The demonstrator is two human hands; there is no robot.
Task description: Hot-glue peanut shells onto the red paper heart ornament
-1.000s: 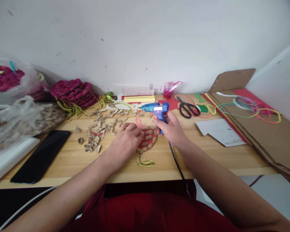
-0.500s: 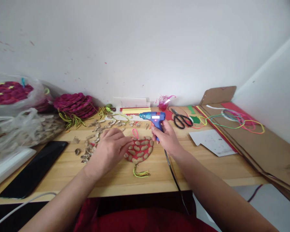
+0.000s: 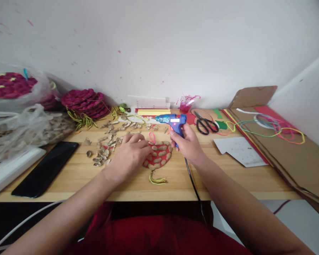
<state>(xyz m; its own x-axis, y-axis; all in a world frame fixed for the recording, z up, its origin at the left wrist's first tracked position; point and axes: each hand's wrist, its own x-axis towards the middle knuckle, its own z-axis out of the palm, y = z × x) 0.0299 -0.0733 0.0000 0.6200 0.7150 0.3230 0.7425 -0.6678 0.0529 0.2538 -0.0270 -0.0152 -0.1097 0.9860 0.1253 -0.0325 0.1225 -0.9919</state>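
A red fan-shaped piece (image 3: 163,162) lies on the wooden table, covered with rows of peanut shells (image 3: 162,153). A pink loop (image 3: 152,137) sticks out at its top, and a yellow-green tassel (image 3: 158,181) hangs from its bottom. My left hand (image 3: 134,151) rests over its left part with bent, closed fingers. Their tips touch the shells there, and whatever they pinch is hidden. My right hand (image 3: 187,143) grips the handle of a blue glue gun (image 3: 172,120), held above the piece's upper right with the nozzle pointing left. Its black cord (image 3: 192,179) runs off the table's front edge.
Loose peanut shells (image 3: 102,154) lie scattered left. A black phone (image 3: 46,168), a plastic bag of shells (image 3: 53,127) and stacked magenta pieces (image 3: 85,102) are farther left. Black-handled scissors (image 3: 207,124), white card (image 3: 240,152), coloured cord (image 3: 279,129) and cardboard (image 3: 308,156) sit right.
My left hand has shifted slightly right, farther over the shell-covered piece. My right hand keeps the glue gun in nearly the same spot above it. The whole view has shifted a little.
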